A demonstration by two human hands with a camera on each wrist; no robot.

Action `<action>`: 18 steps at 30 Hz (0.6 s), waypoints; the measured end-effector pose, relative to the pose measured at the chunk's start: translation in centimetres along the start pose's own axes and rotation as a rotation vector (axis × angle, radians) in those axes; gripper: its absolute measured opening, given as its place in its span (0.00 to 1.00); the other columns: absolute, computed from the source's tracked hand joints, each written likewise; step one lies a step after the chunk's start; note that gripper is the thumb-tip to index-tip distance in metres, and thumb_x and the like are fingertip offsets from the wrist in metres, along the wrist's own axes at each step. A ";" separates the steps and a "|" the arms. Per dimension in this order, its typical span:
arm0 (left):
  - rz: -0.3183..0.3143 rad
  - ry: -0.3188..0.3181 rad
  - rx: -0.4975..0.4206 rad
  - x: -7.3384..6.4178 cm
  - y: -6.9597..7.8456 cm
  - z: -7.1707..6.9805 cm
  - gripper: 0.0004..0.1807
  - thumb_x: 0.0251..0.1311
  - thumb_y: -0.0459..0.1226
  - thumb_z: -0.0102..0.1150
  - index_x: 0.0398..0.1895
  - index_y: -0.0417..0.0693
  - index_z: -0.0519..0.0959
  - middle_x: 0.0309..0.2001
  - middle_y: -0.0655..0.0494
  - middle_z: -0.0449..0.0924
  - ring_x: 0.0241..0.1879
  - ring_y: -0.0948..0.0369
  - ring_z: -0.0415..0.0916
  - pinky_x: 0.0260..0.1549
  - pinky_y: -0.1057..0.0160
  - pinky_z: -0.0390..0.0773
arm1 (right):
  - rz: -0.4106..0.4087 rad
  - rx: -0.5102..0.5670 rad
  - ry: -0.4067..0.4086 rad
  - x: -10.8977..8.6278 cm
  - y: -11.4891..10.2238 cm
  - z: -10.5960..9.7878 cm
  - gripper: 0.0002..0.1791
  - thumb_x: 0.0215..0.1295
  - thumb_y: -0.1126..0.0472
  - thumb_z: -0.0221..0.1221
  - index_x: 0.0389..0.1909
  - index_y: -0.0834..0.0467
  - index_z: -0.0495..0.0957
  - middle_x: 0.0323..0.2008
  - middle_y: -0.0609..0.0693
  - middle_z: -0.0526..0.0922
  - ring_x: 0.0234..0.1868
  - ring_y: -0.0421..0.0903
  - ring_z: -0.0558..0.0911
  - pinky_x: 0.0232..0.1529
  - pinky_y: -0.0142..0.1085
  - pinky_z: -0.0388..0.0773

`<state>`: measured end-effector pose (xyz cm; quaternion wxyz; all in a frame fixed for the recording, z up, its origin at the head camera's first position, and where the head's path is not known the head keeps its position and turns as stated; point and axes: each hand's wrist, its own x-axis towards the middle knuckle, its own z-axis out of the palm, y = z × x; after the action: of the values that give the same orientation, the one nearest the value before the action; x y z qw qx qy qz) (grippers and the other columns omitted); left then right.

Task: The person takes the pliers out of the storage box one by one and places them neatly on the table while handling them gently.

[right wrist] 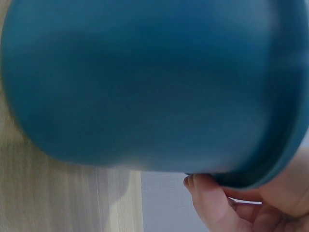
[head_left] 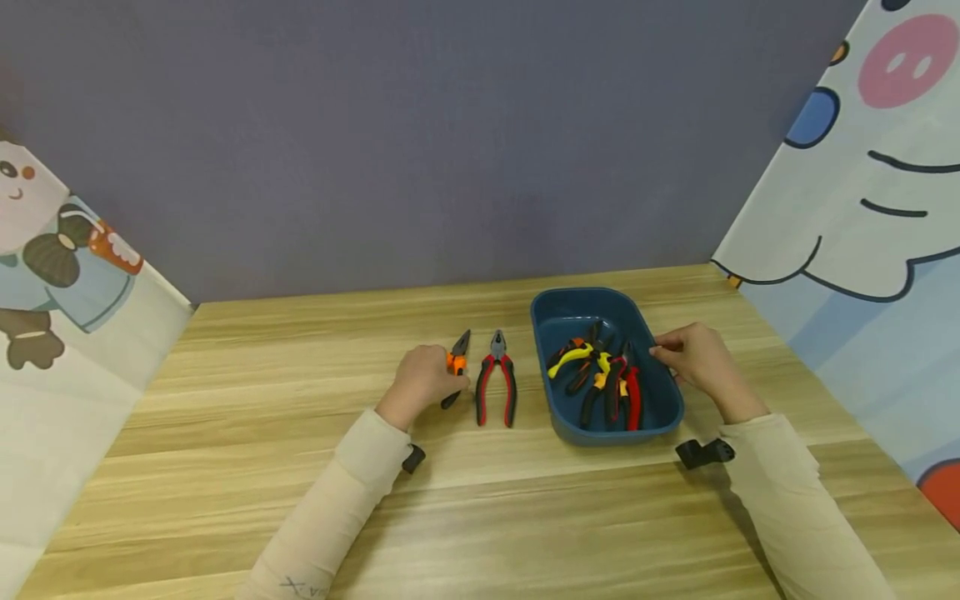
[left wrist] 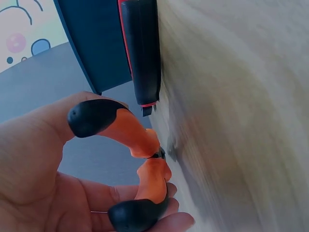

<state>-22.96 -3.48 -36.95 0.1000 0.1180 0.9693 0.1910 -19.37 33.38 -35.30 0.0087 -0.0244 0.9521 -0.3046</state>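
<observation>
My left hand (head_left: 422, 379) holds needle-nose pliers (head_left: 457, 364) with orange and black handles, their grey jaws directed away from me. In the left wrist view, the thumb and fingers wrap the two spread orange-black handles (left wrist: 153, 181), close over the table. Just to the right lie combination pliers (head_left: 498, 346) with red and black handles, flat on the wood, jaws away from me. My right hand (head_left: 701, 362) pinches the right rim of a dark blue plastic bin (head_left: 615, 439). Its fingertips (right wrist: 205, 186) grip the rim in the right wrist view.
Inside the bin, several pliers lie in a pile, among them yellow-handled pliers (head_left: 573, 357) and red-handled ones (head_left: 634, 400). The bin stands on a light wooden table (head_left: 262, 375). A grey panel (head_left: 375, 150) rises behind it, with cartoon-printed sheets at both sides.
</observation>
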 end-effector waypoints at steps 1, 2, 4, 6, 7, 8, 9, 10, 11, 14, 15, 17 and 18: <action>-0.002 -0.002 0.004 0.0 0.0 0.0 0.24 0.50 0.45 0.65 0.09 0.50 0.62 0.12 0.61 0.57 0.12 0.65 0.54 0.12 0.70 0.56 | 0.001 -0.002 0.002 0.0 0.0 0.0 0.18 0.64 0.66 0.56 0.48 0.77 0.75 0.38 0.71 0.81 0.15 0.46 0.80 0.20 0.38 0.78; -0.005 -0.004 0.007 0.1 -0.1 0.0 0.24 0.50 0.45 0.65 0.09 0.50 0.62 0.12 0.61 0.57 0.12 0.65 0.55 0.12 0.69 0.56 | 0.000 -0.004 0.003 0.0 0.0 0.0 0.18 0.64 0.66 0.56 0.48 0.77 0.75 0.38 0.71 0.81 0.15 0.47 0.80 0.19 0.37 0.78; -0.011 -0.009 0.007 0.1 -0.2 0.1 0.23 0.50 0.45 0.65 0.09 0.50 0.62 0.12 0.60 0.58 0.12 0.65 0.55 0.12 0.69 0.56 | 0.000 -0.007 0.005 0.0 -0.1 0.0 0.17 0.64 0.66 0.56 0.48 0.77 0.75 0.38 0.71 0.81 0.16 0.49 0.80 0.19 0.36 0.77; -0.020 -0.016 0.002 0.2 -0.2 0.1 0.23 0.51 0.45 0.65 0.09 0.50 0.63 0.12 0.60 0.58 0.12 0.65 0.55 0.12 0.70 0.56 | -0.001 -0.012 0.006 0.0 -0.1 0.0 0.17 0.64 0.66 0.56 0.48 0.76 0.75 0.37 0.70 0.81 0.16 0.51 0.80 0.18 0.35 0.76; -0.022 -0.015 0.002 0.2 -0.2 0.1 0.23 0.51 0.45 0.65 0.09 0.50 0.63 0.12 0.60 0.58 0.12 0.65 0.55 0.11 0.70 0.57 | -0.001 -0.012 0.006 0.0 -0.1 0.0 0.17 0.64 0.66 0.56 0.48 0.76 0.75 0.37 0.70 0.81 0.16 0.51 0.81 0.18 0.35 0.76; -0.024 -0.014 0.005 0.2 -0.2 0.1 0.23 0.51 0.45 0.65 0.09 0.50 0.63 0.12 0.60 0.59 0.12 0.65 0.56 0.12 0.69 0.57 | -0.001 -0.014 0.006 0.0 0.0 0.0 0.17 0.64 0.66 0.56 0.48 0.76 0.75 0.37 0.70 0.81 0.16 0.51 0.80 0.18 0.34 0.76; -0.030 -0.017 0.003 0.2 -0.2 0.1 0.23 0.51 0.45 0.65 0.09 0.50 0.63 0.12 0.60 0.59 0.12 0.65 0.56 0.12 0.69 0.57 | -0.001 -0.014 0.006 0.0 0.0 0.0 0.17 0.64 0.66 0.56 0.48 0.76 0.75 0.37 0.70 0.81 0.16 0.51 0.80 0.18 0.35 0.76; -0.033 -0.017 0.004 0.2 -0.1 0.2 0.23 0.51 0.45 0.65 0.09 0.50 0.64 0.12 0.60 0.59 0.12 0.65 0.56 0.12 0.69 0.57 | -0.001 -0.014 0.005 0.0 0.0 0.0 0.17 0.64 0.66 0.56 0.48 0.76 0.75 0.37 0.70 0.81 0.16 0.50 0.80 0.18 0.35 0.76; -0.037 -0.019 0.005 0.2 -0.1 0.2 0.23 0.51 0.46 0.66 0.09 0.49 0.64 0.12 0.60 0.60 0.12 0.65 0.57 0.12 0.69 0.57 | -0.001 -0.015 0.005 0.0 0.0 0.0 0.17 0.64 0.66 0.56 0.48 0.76 0.75 0.37 0.70 0.81 0.16 0.50 0.80 0.18 0.35 0.76; -0.044 -0.028 0.016 0.2 0.2 0.4 0.23 0.51 0.46 0.66 0.10 0.49 0.65 0.12 0.60 0.62 0.12 0.65 0.58 0.12 0.69 0.59 | -0.001 -0.017 0.004 0.1 0.0 0.0 0.17 0.64 0.66 0.57 0.48 0.76 0.75 0.37 0.70 0.82 0.15 0.49 0.80 0.18 0.35 0.76; -0.046 -0.032 0.022 0.2 0.3 0.5 0.22 0.51 0.46 0.66 0.10 0.49 0.66 0.13 0.59 0.63 0.13 0.64 0.59 0.12 0.69 0.59 | 0.000 -0.018 0.003 0.1 0.0 0.0 0.17 0.64 0.66 0.57 0.48 0.76 0.75 0.37 0.70 0.82 0.15 0.49 0.80 0.19 0.35 0.76; -0.044 -0.036 0.044 0.2 0.5 0.7 0.22 0.52 0.47 0.65 0.11 0.49 0.67 0.13 0.59 0.65 0.13 0.64 0.61 0.13 0.69 0.61 | 0.002 -0.020 0.000 0.1 0.0 0.0 0.18 0.64 0.66 0.57 0.48 0.76 0.75 0.37 0.70 0.82 0.15 0.48 0.80 0.19 0.35 0.76; -0.040 -0.038 0.055 0.2 0.5 0.7 0.22 0.52 0.47 0.65 0.11 0.49 0.67 0.14 0.58 0.66 0.14 0.63 0.61 0.13 0.69 0.62 | 0.003 -0.019 -0.001 0.1 0.0 0.0 0.18 0.64 0.65 0.57 0.48 0.76 0.76 0.37 0.70 0.82 0.15 0.48 0.80 0.19 0.35 0.76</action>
<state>-22.87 -2.70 -37.46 0.1189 0.1051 0.9743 0.1598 -19.46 33.37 -35.28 0.0096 -0.0230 0.9551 -0.2954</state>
